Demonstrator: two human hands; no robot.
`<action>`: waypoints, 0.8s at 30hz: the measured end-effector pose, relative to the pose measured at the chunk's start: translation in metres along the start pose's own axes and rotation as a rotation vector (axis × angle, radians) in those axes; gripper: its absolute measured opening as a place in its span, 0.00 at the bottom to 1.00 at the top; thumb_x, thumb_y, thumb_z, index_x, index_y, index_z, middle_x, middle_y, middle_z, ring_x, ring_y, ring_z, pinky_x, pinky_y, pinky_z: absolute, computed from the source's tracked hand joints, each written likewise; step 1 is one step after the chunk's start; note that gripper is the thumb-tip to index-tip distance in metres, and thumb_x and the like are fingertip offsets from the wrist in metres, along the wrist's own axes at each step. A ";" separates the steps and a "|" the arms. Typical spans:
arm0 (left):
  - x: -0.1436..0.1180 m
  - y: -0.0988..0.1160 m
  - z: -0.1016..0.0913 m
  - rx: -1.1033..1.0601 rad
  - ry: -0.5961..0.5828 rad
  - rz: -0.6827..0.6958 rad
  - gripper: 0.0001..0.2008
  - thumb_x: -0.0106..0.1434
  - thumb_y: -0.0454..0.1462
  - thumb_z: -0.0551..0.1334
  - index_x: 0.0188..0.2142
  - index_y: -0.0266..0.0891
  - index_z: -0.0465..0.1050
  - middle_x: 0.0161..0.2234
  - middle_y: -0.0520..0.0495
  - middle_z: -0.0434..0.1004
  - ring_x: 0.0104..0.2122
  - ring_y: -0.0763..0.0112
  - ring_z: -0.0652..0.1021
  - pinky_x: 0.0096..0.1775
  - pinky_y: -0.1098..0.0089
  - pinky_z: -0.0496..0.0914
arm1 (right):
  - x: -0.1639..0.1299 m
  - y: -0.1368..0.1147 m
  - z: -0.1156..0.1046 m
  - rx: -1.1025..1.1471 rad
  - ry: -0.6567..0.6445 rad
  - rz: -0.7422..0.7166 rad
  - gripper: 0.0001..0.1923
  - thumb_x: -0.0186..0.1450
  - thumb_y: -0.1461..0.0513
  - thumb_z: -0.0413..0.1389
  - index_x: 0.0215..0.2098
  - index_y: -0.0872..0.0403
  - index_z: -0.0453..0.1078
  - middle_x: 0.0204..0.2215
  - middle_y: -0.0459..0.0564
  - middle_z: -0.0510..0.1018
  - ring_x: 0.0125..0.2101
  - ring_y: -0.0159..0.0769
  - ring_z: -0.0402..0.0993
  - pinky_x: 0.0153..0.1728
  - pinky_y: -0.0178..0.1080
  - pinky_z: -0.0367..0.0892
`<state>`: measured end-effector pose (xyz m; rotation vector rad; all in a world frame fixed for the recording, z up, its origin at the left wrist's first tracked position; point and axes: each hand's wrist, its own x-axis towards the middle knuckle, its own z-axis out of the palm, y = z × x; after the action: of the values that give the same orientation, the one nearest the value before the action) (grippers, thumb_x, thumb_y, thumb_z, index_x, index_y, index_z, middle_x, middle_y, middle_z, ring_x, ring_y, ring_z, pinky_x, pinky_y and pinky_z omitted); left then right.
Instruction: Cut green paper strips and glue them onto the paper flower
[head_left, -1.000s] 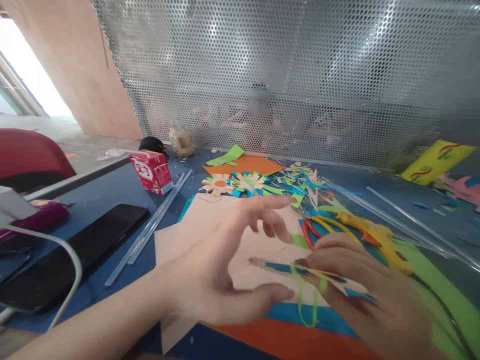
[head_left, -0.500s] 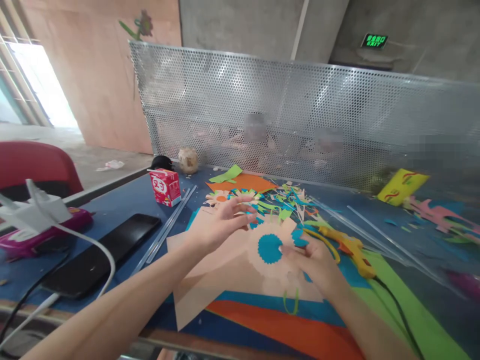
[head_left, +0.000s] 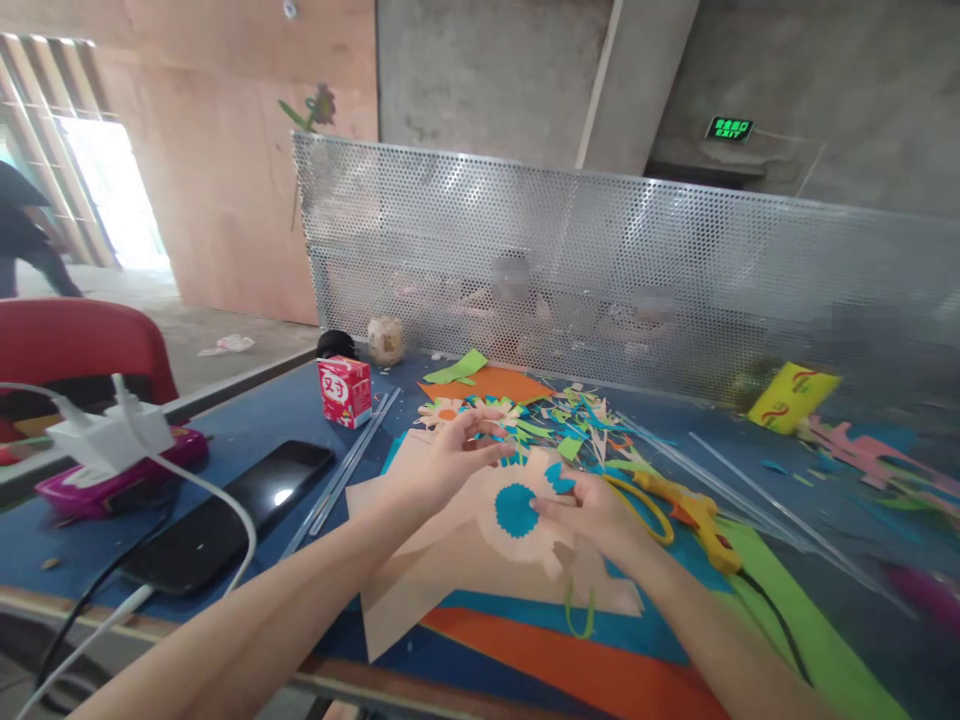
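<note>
Both hands are on a paper flower [head_left: 517, 510] with a blue centre, held just above the pink sheets [head_left: 420, 560] near the front edge of the table [head_left: 247, 420]. The right hand [head_left: 592, 515] has its fingers pinched on the flower's right side; the left hand [head_left: 442, 465] has its fingers loosely apart, tips at the upper petals. This looks like shaping or checking the petals; the next move calls for a light, steady pinch. A yellow glue gun [head_left: 701, 520] lies just to the right.
</note>
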<state>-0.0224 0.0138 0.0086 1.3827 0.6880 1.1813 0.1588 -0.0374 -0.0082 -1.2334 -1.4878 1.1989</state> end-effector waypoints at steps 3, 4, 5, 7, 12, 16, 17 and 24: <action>0.001 0.001 0.000 0.006 0.026 -0.024 0.18 0.47 0.36 0.69 0.39 0.37 0.69 0.33 0.49 0.72 0.27 0.77 0.73 0.31 0.73 0.67 | 0.001 0.002 0.002 -0.011 -0.005 -0.017 0.23 0.47 0.48 0.65 0.32 0.55 0.70 0.29 0.49 0.78 0.37 0.48 0.75 0.40 0.46 0.71; 0.001 0.001 0.000 0.002 0.035 -0.033 0.18 0.48 0.36 0.68 0.38 0.36 0.69 0.32 0.49 0.72 0.28 0.76 0.73 0.31 0.73 0.67 | 0.001 0.003 0.003 -0.012 -0.008 -0.020 0.23 0.47 0.47 0.64 0.31 0.55 0.70 0.28 0.49 0.78 0.36 0.48 0.75 0.40 0.46 0.71; 0.002 0.000 0.001 -0.005 0.044 -0.042 0.17 0.48 0.36 0.68 0.38 0.36 0.69 0.32 0.49 0.72 0.28 0.75 0.74 0.31 0.73 0.68 | 0.000 0.004 0.003 -0.014 -0.011 -0.021 0.22 0.48 0.47 0.64 0.31 0.55 0.69 0.27 0.49 0.77 0.35 0.48 0.75 0.39 0.46 0.71; 0.002 -0.001 0.001 -0.026 0.056 -0.060 0.16 0.49 0.37 0.68 0.37 0.36 0.69 0.31 0.49 0.72 0.30 0.73 0.75 0.32 0.72 0.69 | -0.001 0.005 0.002 -0.021 -0.013 -0.026 0.21 0.49 0.48 0.63 0.29 0.54 0.68 0.27 0.48 0.77 0.33 0.47 0.76 0.37 0.45 0.71; 0.004 -0.005 0.001 -0.081 0.104 -0.059 0.18 0.47 0.37 0.69 0.37 0.37 0.69 0.31 0.49 0.73 0.32 0.72 0.75 0.32 0.71 0.69 | -0.003 0.003 -0.001 -0.062 -0.016 -0.053 0.19 0.50 0.49 0.62 0.30 0.54 0.66 0.31 0.50 0.77 0.36 0.46 0.75 0.38 0.43 0.71; 0.011 -0.013 -0.006 -0.136 0.240 -0.004 0.17 0.47 0.35 0.69 0.36 0.36 0.68 0.25 0.53 0.69 0.26 0.78 0.72 0.28 0.76 0.66 | -0.004 0.005 -0.002 -0.193 0.051 -0.088 0.15 0.54 0.52 0.58 0.30 0.54 0.65 0.30 0.51 0.77 0.35 0.46 0.75 0.35 0.42 0.71; 0.014 -0.014 -0.009 -0.159 0.278 0.015 0.16 0.47 0.35 0.69 0.35 0.36 0.68 0.24 0.55 0.68 0.24 0.80 0.71 0.27 0.77 0.65 | -0.003 0.007 -0.003 -0.251 0.086 -0.107 0.13 0.55 0.53 0.58 0.29 0.54 0.65 0.30 0.50 0.76 0.35 0.46 0.75 0.34 0.41 0.71; 0.032 0.000 -0.037 -0.303 0.499 0.207 0.21 0.40 0.37 0.70 0.35 0.36 0.69 0.20 0.58 0.68 0.21 0.81 0.71 0.27 0.78 0.65 | 0.008 0.027 -0.015 -0.660 0.335 -0.345 0.12 0.54 0.56 0.60 0.30 0.57 0.68 0.27 0.47 0.72 0.29 0.36 0.69 0.31 0.40 0.66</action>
<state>-0.0462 0.0568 0.0123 0.9234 0.6817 1.7478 0.1766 -0.0260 -0.0314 -1.4252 -1.7983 0.2474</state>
